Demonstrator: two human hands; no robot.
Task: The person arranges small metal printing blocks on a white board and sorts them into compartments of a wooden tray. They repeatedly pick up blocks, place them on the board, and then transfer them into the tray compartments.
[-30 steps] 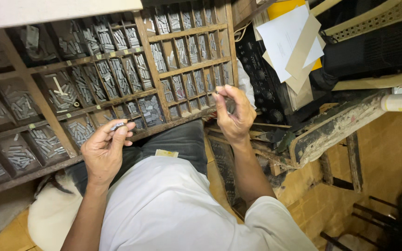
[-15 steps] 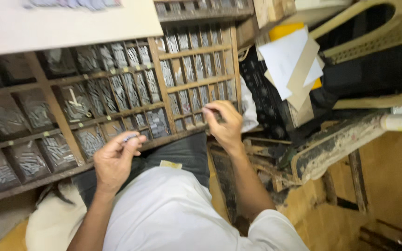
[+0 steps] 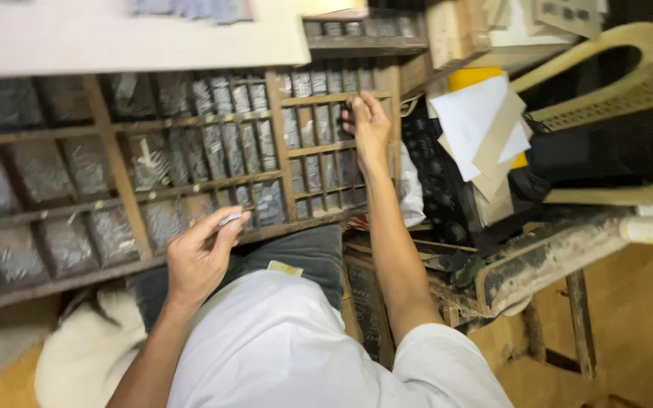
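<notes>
— What moved since a moment ago?

— The right hand went up and farther away. It was low at the near edge of the wooden tray, and now it is up at the far right part, over the small boxes.

— What is it doing there?

— Its fingertips dip into one little box of grey metal pieces. The fingers are bent and close together. I cannot tell if they pinch a piece.

— And the other hand?

— The left hand is near, just in front of the tray's near edge. Its thumb and fingers are pressed shut on a small grey metal bit.

— What else is around?

— The tray has many boxes full of grey pieces. A pale board lies across its far side. To the right are white papers on a yellow thing, and a cream plastic chair. Near us is the person's white shirt.
</notes>
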